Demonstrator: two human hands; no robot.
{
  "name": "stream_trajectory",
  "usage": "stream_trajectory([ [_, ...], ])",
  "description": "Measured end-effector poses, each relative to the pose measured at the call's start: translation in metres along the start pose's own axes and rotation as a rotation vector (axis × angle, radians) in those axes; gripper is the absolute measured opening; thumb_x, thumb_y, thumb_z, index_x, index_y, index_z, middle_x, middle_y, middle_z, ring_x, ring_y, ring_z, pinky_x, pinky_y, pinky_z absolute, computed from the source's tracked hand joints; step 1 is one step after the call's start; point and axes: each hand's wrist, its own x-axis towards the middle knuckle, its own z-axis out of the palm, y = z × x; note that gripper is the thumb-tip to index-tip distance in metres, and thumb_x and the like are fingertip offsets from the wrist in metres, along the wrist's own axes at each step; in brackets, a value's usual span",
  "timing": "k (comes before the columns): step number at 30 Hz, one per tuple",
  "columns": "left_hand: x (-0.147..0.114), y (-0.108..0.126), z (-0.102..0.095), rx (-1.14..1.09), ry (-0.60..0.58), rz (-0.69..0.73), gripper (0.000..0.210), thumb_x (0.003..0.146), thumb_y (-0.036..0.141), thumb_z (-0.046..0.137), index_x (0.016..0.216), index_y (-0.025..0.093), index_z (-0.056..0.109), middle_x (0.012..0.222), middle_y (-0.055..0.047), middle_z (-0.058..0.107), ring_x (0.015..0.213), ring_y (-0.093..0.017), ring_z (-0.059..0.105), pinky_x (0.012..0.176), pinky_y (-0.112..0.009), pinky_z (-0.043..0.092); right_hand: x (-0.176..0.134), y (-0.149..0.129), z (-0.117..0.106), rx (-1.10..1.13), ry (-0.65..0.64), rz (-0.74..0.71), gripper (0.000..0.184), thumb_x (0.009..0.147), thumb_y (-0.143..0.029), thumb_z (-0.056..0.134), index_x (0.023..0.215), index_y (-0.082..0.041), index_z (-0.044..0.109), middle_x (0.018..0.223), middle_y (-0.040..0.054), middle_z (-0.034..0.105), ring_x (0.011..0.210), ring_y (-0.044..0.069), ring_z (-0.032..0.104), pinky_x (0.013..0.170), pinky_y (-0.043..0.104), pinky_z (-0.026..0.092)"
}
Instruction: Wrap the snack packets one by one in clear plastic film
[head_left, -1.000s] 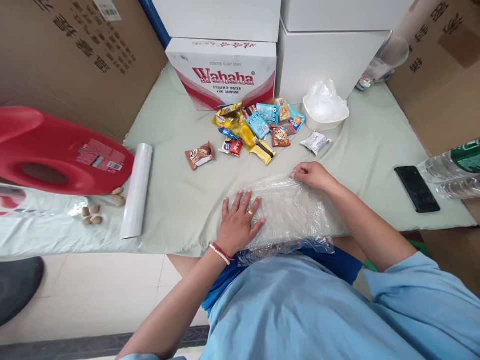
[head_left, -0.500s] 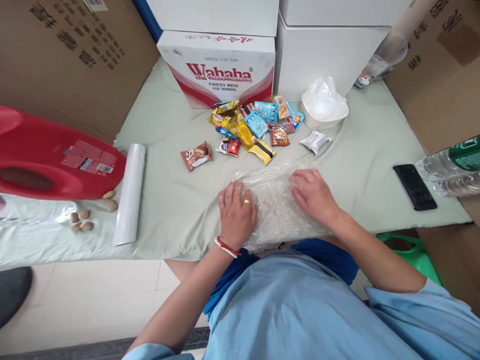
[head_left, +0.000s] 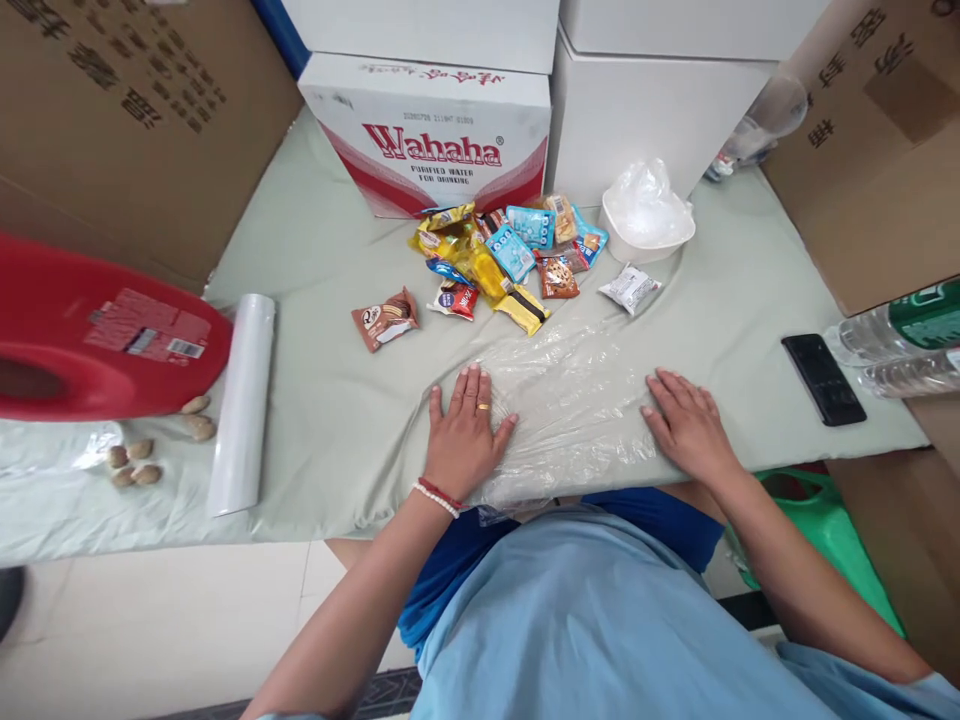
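Note:
A clear plastic bag (head_left: 574, 420) lies spread on the cloth-covered table, wrinkled, its near end hanging over the front edge. My left hand (head_left: 465, 430) rests flat on the bag's left side, fingers stretched out. At the bag's right side my right hand (head_left: 686, 420) lies palm down with its fingers apart. Neither hand grips anything. Beyond the bag sits a pile of wrapped snacks (head_left: 510, 250). A brown snack packet (head_left: 386, 318) lies left of the pile, and a silver packet (head_left: 630, 288) lies to its right.
A white tub (head_left: 646, 235) holding clear plastic stands near the Wahaha carton (head_left: 442, 140). At left are a white roll (head_left: 245, 405), a red jug (head_left: 112, 330) and several walnuts (head_left: 135, 465). A phone (head_left: 823, 378) and plastic bottles (head_left: 900, 330) lie at right.
My right hand has moved right and flattened out. The plastic bag now lies smoother and wider. My left hand has shifted slightly, its fingers more spread. The view has tilted a little.

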Motion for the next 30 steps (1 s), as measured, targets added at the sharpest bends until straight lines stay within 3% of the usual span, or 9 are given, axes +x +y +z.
stream_trajectory([
  [4,-0.001,0.001,-0.001,0.011,-0.025,0.037,0.074,0.109,0.055,0.030,0.168,0.010,0.029,0.175,-0.018,0.027,0.163,-0.032,0.028,0.132,-0.067,0.012,0.035,-0.003,-0.020,0.111,0.091,0.043,0.051,0.106,-0.044,0.044,0.137,-0.012,0.068,0.136,0.0216,0.070,0.129,0.037,0.061,0.114,0.055,0.047],
  [8,0.000,0.003,-0.002,0.037,-0.050,0.027,0.073,0.109,0.055,0.031,0.168,0.011,0.029,0.175,-0.017,0.026,0.164,-0.031,0.027,0.132,-0.067,0.013,0.108,-0.069,-0.034,0.222,0.071,-0.137,0.043,0.105,-0.037,0.048,0.137,-0.016,0.067,0.133,0.0168,0.071,0.123,0.035,0.062,0.112,0.051,0.047],
  [13,0.000,0.005,-0.002,0.043,-0.046,0.014,0.075,0.108,0.056,0.034,0.168,0.011,0.029,0.175,-0.017,0.027,0.164,-0.031,0.027,0.132,-0.067,0.014,0.195,-0.161,-0.018,0.156,-0.059,-0.177,0.062,0.096,-0.044,0.071,0.148,-0.013,0.059,0.144,0.0209,0.062,0.134,0.041,0.052,0.112,0.052,0.045],
  [15,-0.001,0.006,-0.002,0.023,-0.033,0.009,0.075,0.108,0.057,0.035,0.167,0.011,0.030,0.174,-0.018,0.028,0.163,-0.032,0.028,0.132,-0.067,0.013,0.215,-0.172,-0.008,0.121,-0.101,-0.183,0.057,0.094,-0.037,0.073,0.144,-0.012,0.062,0.142,0.0222,0.063,0.135,0.041,0.052,0.113,0.052,0.044],
  [17,-0.002,0.007,-0.001,-0.005,-0.011,0.007,0.075,0.108,0.058,0.036,0.167,0.011,0.031,0.174,-0.018,0.029,0.163,-0.031,0.029,0.132,-0.067,0.012,0.224,-0.165,-0.004,0.151,-0.071,-0.209,0.047,0.095,-0.031,0.071,0.138,-0.014,0.067,0.137,0.0208,0.065,0.132,0.039,0.055,0.113,0.052,0.044],
  [21,-0.003,0.006,-0.001,-0.055,0.034,0.016,0.074,0.108,0.058,0.037,0.167,0.013,0.032,0.174,-0.018,0.030,0.164,-0.030,0.028,0.133,-0.066,0.010,0.206,-0.125,-0.024,0.413,0.051,-0.296,0.044,0.091,-0.040,0.073,0.129,-0.020,0.070,0.126,0.0138,0.070,0.119,0.034,0.063,0.106,0.050,0.052],
  [23,-0.004,0.005,-0.001,-0.072,0.046,0.019,0.073,0.108,0.058,0.038,0.167,0.014,0.033,0.174,-0.018,0.030,0.163,-0.030,0.028,0.133,-0.065,0.009,0.177,-0.109,-0.044,0.536,0.069,-0.353,0.046,0.089,-0.048,0.075,0.127,-0.023,0.069,0.124,0.0114,0.069,0.112,0.031,0.065,0.100,0.047,0.054],
  [26,-0.004,0.004,-0.001,-0.085,0.048,0.023,0.073,0.108,0.056,0.040,0.166,0.013,0.032,0.174,-0.017,0.030,0.163,-0.030,0.028,0.133,-0.065,0.008,0.122,-0.104,-0.062,0.598,-0.023,-0.512,0.037,0.092,-0.049,0.076,0.118,-0.025,0.067,0.118,0.0103,0.068,0.112,0.029,0.065,0.100,0.045,0.055],
  [30,-0.003,0.004,-0.002,-0.088,0.052,0.030,0.073,0.108,0.053,0.041,0.166,0.011,0.032,0.173,-0.019,0.031,0.163,-0.032,0.029,0.133,-0.068,0.009,0.073,-0.116,-0.045,0.592,-0.121,-0.584,0.023,0.097,-0.040,0.071,0.113,-0.025,0.064,0.125,0.0122,0.066,0.118,0.028,0.063,0.100,0.044,0.055],
])
